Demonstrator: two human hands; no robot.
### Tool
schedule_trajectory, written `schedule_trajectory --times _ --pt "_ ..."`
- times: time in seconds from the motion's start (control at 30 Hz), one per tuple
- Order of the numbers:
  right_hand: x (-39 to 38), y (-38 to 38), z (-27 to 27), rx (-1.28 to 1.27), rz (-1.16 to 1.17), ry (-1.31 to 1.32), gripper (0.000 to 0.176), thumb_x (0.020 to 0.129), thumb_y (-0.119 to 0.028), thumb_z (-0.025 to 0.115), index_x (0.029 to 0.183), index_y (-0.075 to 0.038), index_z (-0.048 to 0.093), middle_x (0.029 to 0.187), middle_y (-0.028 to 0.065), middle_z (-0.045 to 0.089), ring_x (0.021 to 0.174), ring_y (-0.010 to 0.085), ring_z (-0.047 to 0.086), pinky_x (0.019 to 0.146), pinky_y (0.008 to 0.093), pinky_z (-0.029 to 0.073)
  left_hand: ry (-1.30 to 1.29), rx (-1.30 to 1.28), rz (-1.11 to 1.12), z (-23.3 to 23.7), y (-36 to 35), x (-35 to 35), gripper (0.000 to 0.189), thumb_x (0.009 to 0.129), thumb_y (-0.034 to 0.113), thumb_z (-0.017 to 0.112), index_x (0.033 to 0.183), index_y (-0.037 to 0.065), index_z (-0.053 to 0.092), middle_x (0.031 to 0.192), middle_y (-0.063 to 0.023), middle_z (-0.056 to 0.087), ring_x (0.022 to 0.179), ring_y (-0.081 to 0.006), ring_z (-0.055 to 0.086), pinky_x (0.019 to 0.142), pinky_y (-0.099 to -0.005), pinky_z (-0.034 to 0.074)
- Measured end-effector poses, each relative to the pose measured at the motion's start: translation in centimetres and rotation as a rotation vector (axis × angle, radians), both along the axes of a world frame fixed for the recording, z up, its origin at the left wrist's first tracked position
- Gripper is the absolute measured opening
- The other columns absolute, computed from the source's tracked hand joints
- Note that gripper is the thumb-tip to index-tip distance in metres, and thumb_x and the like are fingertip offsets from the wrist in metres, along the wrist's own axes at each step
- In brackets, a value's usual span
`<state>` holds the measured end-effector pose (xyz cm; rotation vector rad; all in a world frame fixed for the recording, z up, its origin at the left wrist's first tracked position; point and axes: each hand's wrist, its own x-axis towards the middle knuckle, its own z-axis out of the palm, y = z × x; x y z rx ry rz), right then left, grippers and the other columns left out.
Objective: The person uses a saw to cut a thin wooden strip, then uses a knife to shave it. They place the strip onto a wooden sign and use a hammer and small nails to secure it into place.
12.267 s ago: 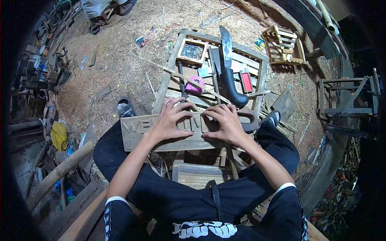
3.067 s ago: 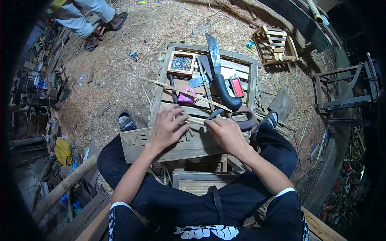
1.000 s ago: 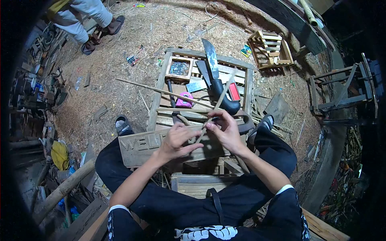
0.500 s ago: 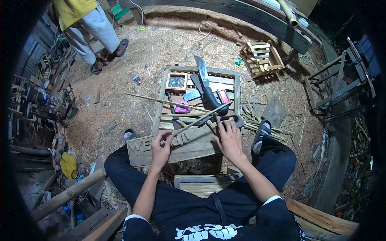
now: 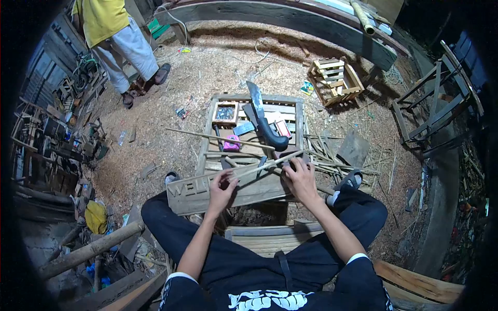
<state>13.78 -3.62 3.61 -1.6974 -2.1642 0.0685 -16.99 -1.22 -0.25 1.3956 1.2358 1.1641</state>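
Thumb and fingers of my left hand (image 5: 222, 193) pinch the lower end of a thin wooden strip (image 5: 270, 165), which slants up to the right. My right hand (image 5: 301, 181) is closed, fingers curled over something dark by the strip; its kind is hidden. Under both hands lies a wooden board (image 5: 249, 194) with raised letters reading "WEL" at its left end; my left hand covers what follows. Beyond the hands, a machete (image 5: 263, 116) with a black handle rests on the slatted wooden table (image 5: 206, 142). Another thin stick (image 5: 218, 138) lies across the table.
A pink tape measure (image 5: 232, 143), a blue box (image 5: 244, 128) and a small wooden tray (image 5: 225, 121) of metal bits sit on the table. A slatted crate (image 5: 337, 85) stands on the shavings-covered floor. A person (image 5: 116, 44) stands at upper left. Loose sticks (image 5: 332, 160) lie at right.
The strip has tilted flatter and its far end has dropped toward the board. My left hand has moved right, covering more letters. The view has shifted slightly.
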Motion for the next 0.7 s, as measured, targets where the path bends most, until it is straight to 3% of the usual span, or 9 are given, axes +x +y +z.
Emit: schedule_trajectory --times 0.07,0.23,0.33,0.47,0.5,0.53,0.6,0.63,0.7 --pt "-0.1 0.2 -0.5 0.069 0.020 -0.028 0.030 0.092 -0.023 0.076 0.121 -0.016 0.070 0.140 0.0174 0.060 0.138 0.0350 0.051 0.111 0.0551 0.037 -0.144 -0.081 0.020 2.6 0.0 0.7 0.032 0.100 0.011 0.076 0.129 0.000 0.068 0.116 -0.0078 0.073 0.102 -0.0118 0.070 0.089 -0.0268 0.056" --pt "-1.2 0.4 0.2 0.081 -0.035 -0.014 0.040 0.085 -0.020 0.081 0.124 -0.016 0.071 0.144 0.0158 0.056 0.140 0.0347 0.048 0.111 0.0532 0.037 -0.056 -0.178 0.067 3.3 0.8 -0.7 0.014 0.101 0.011 0.076 0.111 0.002 0.076 0.090 -0.0002 0.075 0.078 -0.0046 0.066 0.069 -0.0235 0.055" --pt "-1.9 1.0 0.2 0.197 0.074 0.015 0.048 0.083 -0.019 0.082 0.129 -0.016 0.070 0.144 0.0148 0.056 0.142 0.0342 0.047 0.113 0.0518 0.037 -0.085 -0.081 0.065 2.6 1.1 -1.3 0.014 0.100 0.011 0.077 0.111 0.003 0.076 0.093 -0.0014 0.076 0.078 -0.0058 0.067 0.070 -0.0234 0.055" --pt "-3.8 1.0 2.9 0.221 0.153 -0.007 0.058 0.083 -0.018 0.081 0.139 -0.019 0.067 0.146 0.0130 0.056 0.144 0.0307 0.047 0.116 0.0503 0.034 -0.124 -0.148 -0.058 2.5 0.3 -1.0 0.009 0.096 0.008 0.079 0.103 0.003 0.078 0.102 -0.0059 0.078 0.096 -0.0130 0.069 0.086 -0.0306 0.055" --pt "-4.4 1.3 3.6 0.314 0.212 -0.070 0.052 0.082 -0.016 0.080 0.133 -0.016 0.069 0.130 0.0110 0.064 0.127 0.0284 0.059 0.108 0.0467 0.042 -0.129 -0.150 -0.049 1.8 0.3 -1.2 0.009 0.096 0.008 0.079 0.103 0.003 0.078 0.102 -0.0059 0.078 0.096 -0.0130 0.069 0.086 -0.0306 0.055" --pt "-4.6 1.3 2.8 0.311 0.218 -0.071 0.052 0.082 -0.016 0.080 0.133 -0.016 0.069 0.130 0.0110 0.064 0.127 0.0284 0.059 0.108 0.0467 0.042 -0.039 -0.125 -0.049 1.1 0.5 -1.3 0.010 0.096 0.010 0.079 0.105 0.004 0.079 0.103 -0.0051 0.078 0.099 -0.0149 0.067 0.088 -0.0322 0.053" --pt "-5.3 0.7 1.1 -0.029 0.323 0.012 0.044 0.082 -0.015 0.079 0.124 -0.012 0.069 0.105 0.0087 0.066 0.101 0.0275 0.066 0.091 0.0441 0.050 0.054 -0.103 -0.050 0.9 0.7 -1.6 0.012 0.096 0.012 0.079 0.106 0.006 0.079 0.104 -0.0043 0.077 0.102 -0.0167 0.066 0.091 -0.0337 0.052" --pt "-6.4 0.1 0.7 0.028 0.289 0.152 0.027 0.084 -0.014 0.077 0.108 -0.008 0.068 0.090 0.0080 0.061 0.083 0.0273 0.063 0.077 0.0435 0.051 0.120 -0.053 -0.006 1.3 0.9 -1.6 0.014 0.096 0.016 0.079 0.107 0.007 0.079 0.104 -0.0036 0.076 0.104 -0.0186 0.065 0.095 -0.0349 0.049" --pt "-7.9 -0.9 0.5 0.014 0.256 0.137 0.021 0.085 -0.015 0.077 0.103 -0.008 0.068 0.090 0.0085 0.061 0.085 0.0278 0.064 0.077 0.0437 0.051 0.057 -0.104 0.039 1.5 1.2 -1.4 0.019 0.095 0.023 0.080 0.110 0.011 0.079 0.108 -0.0029 0.074 0.108 -0.0216 0.063 0.103 -0.0374 0.043"
